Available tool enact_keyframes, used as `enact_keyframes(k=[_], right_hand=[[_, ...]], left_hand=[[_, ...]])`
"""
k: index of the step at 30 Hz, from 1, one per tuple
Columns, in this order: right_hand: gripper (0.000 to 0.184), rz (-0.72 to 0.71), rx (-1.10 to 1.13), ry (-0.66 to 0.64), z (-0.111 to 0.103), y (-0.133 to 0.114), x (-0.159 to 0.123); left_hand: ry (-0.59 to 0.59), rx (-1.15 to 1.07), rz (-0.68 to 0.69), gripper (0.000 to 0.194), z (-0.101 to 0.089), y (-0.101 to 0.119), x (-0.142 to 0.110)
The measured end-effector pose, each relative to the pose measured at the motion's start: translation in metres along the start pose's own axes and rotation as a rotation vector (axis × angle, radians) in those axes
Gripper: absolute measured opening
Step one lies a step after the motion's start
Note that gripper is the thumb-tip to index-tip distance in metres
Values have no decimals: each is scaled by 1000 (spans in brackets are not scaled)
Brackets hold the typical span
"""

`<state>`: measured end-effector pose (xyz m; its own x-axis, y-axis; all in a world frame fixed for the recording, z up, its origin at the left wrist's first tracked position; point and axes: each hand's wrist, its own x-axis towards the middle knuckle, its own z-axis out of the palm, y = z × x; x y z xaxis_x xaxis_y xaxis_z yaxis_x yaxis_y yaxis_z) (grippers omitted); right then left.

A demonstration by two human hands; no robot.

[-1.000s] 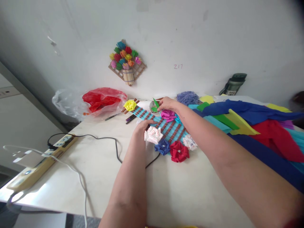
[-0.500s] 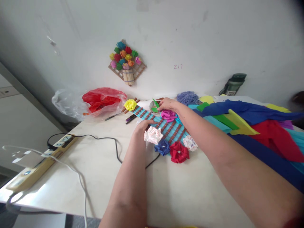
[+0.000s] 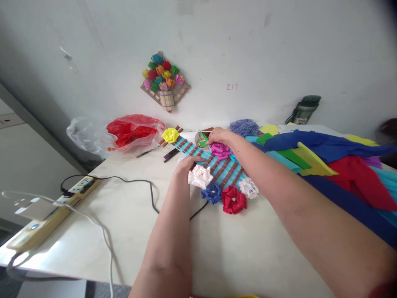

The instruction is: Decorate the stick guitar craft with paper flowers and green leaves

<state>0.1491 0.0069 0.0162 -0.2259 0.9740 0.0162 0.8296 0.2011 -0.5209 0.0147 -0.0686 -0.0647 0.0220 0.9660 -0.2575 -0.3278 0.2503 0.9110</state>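
Note:
A woven panel [image 3: 190, 150] of light-blue strips and brown rods is held up at a slant above the table. My left hand [image 3: 189, 162] grips its near edge, thumb on top, right behind a white paper flower [image 3: 200, 176]. At the far edge, my right hand [image 3: 218, 135] is closed in a pinch on a green paper leaf [image 3: 204, 140], just above a magenta flower [image 3: 220, 151]. A blue flower [image 3: 211, 193], a red flower [image 3: 234, 199] and a speckled white flower [image 3: 248, 188] line the near side. At the left tip sits a yellow flower [image 3: 170, 135].
Coloured crepe paper [image 3: 322, 145] is heaped on the right beside purple shredded strands [image 3: 245, 127]. A red plastic bag [image 3: 136, 128] and pens [image 3: 170, 155] lie left. A power strip [image 3: 52, 211] with cables runs along the left edge. A green bottle [image 3: 306, 109] stands by the wall.
The green leaf at my right fingertips has tilted and dropped slightly. Both hands and the panel stay in nearly the same place.

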Motion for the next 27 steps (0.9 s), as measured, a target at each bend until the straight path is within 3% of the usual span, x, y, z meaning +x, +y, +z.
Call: enact_keyframes(k=[14,20,27], right_hand=[[9,137,180,37,5,2,1],[7,154,187,3,2,1,3],[8,147,418,-69,8,11,7]], left_hand=[[41,21,-33,31,4,3,-3],[46,47,-15,32,5,5,-4],[38,39,-19,34,4,3,-1]])
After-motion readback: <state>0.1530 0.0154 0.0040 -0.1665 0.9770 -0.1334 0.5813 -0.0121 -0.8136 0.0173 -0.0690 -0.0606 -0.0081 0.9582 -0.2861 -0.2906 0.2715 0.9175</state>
